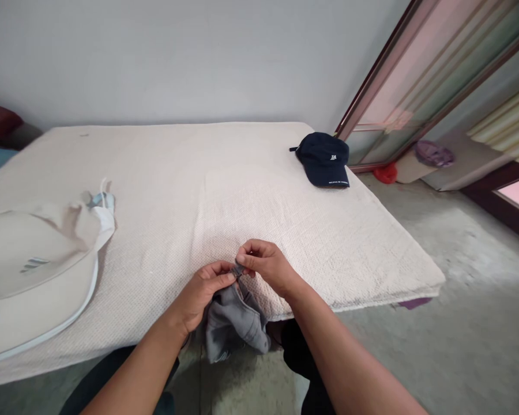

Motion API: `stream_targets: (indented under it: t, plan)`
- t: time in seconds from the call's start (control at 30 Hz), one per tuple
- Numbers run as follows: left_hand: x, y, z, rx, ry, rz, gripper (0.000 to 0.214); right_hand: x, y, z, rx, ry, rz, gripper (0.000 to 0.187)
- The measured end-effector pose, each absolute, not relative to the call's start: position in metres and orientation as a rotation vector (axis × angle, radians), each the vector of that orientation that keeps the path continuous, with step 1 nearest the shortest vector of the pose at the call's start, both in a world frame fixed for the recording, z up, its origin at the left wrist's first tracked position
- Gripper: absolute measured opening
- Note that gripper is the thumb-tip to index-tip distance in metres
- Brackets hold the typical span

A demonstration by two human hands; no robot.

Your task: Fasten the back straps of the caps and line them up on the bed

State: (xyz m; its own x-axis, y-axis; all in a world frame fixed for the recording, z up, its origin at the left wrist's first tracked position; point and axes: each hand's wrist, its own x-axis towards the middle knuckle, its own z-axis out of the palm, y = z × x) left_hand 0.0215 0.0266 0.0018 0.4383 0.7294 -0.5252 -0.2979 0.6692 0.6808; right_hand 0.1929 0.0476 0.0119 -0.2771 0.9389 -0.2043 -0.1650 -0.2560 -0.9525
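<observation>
A grey cap [236, 323] hangs over the near edge of the bed, its crown drooping below my fingers. My left hand [205, 288] pinches the cap's back strap near a small buckle [237, 272]. On the other side of the buckle, my right hand [263, 265] grips the strap end between thumb and fingers. Both hands are close together, almost touching. Part of the strap is hidden by the fingertips.
A navy cap [322, 160] with white lettering lies at the bed's far right corner. At the left is a large cream sun hat [38, 271]. The bed [164, 167] meets a pale wall. A bin with a purple liner [435, 154] stands on the floor at right.
</observation>
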Motion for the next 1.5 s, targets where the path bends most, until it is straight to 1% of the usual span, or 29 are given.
stream_targets:
  t: [0.17,0.27,0.33,0.43,0.5,0.57,0.7,0.77,0.9,0.97,1.0,1.07,1.17,1.23,1.37,1.5]
  plan:
    - [0.018,0.027,0.01,0.488,0.829,0.692,0.016,0.2,0.047,0.013,-1.063,-1.066,1.75,0.025]
    - [0.008,0.031,0.02,0.477,0.886,0.786,0.022,0.208,0.044,0.019,-1.031,-1.217,1.951,0.019]
    - [-0.002,0.036,0.029,0.46,0.868,0.895,0.024,0.213,0.041,0.025,-0.924,-1.351,2.14,0.016]
    - [-0.018,0.047,0.043,0.432,0.75,1.129,0.017,0.216,0.037,0.029,-0.788,-1.379,2.383,0.02]
    - [-0.026,0.053,0.049,0.42,0.704,1.231,0.01,0.214,0.035,0.024,-0.776,-1.273,2.412,0.022]
    - [-0.03,0.056,0.052,0.405,0.648,1.259,0.01,0.21,0.037,0.017,-0.786,-1.124,2.301,0.023]
    - [-0.031,0.053,0.05,0.395,0.395,1.261,0.022,0.2,0.044,0.007,-0.795,-0.976,1.816,0.019]
    - [-0.031,0.05,0.05,0.44,0.285,1.258,0.023,0.194,0.047,0.015,-0.771,-1.055,1.559,0.016]
    - [-0.034,0.044,0.055,0.555,0.166,1.279,0.022,0.187,0.049,0.047,-0.718,-1.308,1.026,0.011]
    - [-0.036,0.041,0.057,0.586,0.103,1.268,0.022,0.185,0.051,0.058,-0.707,-1.406,0.848,0.012]
    - [-0.036,0.04,0.057,0.591,0.075,1.254,0.021,0.185,0.053,0.06,-0.71,-1.435,0.822,0.013]
    - [-0.034,0.038,0.054,0.581,0.081,1.204,0.018,0.187,0.059,0.058,-0.74,-1.443,0.915,0.012]
    - [-0.031,0.037,0.048,0.554,0.215,1.079,0.012,0.197,0.067,0.049,-0.869,-1.338,1.263,0.014]
    - [-0.031,0.036,0.044,0.54,0.245,1.023,0.014,0.207,0.068,0.047,-0.943,-1.361,1.446,0.019]
    - [-0.036,0.035,0.042,0.411,0.158,1.113,0.018,0.226,0.06,0.049,-0.957,-1.646,1.705,0.026]
    - [-0.033,0.039,0.051,0.289,0.123,1.191,0.02,0.229,0.053,0.04,-0.849,-1.605,1.88,0.021]
